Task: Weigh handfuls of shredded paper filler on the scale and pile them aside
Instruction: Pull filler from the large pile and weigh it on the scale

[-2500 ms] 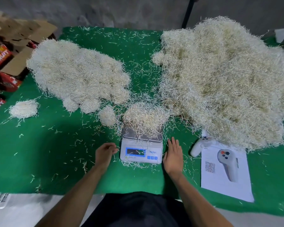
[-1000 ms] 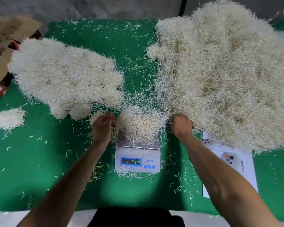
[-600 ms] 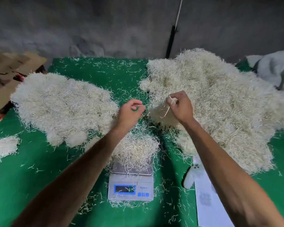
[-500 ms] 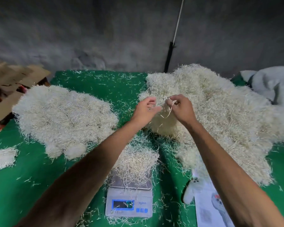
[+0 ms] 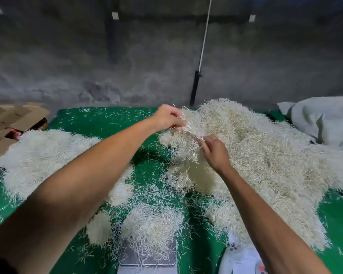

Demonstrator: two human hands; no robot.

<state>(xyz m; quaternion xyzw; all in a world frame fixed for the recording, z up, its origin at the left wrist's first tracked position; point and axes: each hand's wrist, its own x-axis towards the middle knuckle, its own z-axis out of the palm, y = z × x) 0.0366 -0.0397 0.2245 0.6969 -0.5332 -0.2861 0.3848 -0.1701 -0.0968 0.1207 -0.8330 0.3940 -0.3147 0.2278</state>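
A big heap of cream shredded paper filler (image 5: 265, 155) covers the right side of the green table (image 5: 111, 119). My left hand (image 5: 167, 117) pinches strands at the heap's upper left edge. My right hand (image 5: 214, 151) pinches strands just below and to the right, and a tuft of filler (image 5: 184, 147) stretches between the two hands. At the bottom centre the scale (image 5: 149, 258) carries a handful of filler (image 5: 152, 226) on its metal plate; its display is out of view. A second, flatter pile of filler (image 5: 44, 157) lies on the left, partly behind my left forearm.
Small clumps (image 5: 99, 228) and loose strands litter the cloth around the scale. A white controller on a paper sheet (image 5: 238, 258) lies at the bottom right. Flattened cardboard (image 5: 10, 119) sits far left, a grey cloth bundle (image 5: 323, 119) far right, a concrete wall behind.
Both hands left the scale's sides and reached up into the big heap, where they now pull a tuft apart. The view tilted upward, so the scale slid to the bottom edge.
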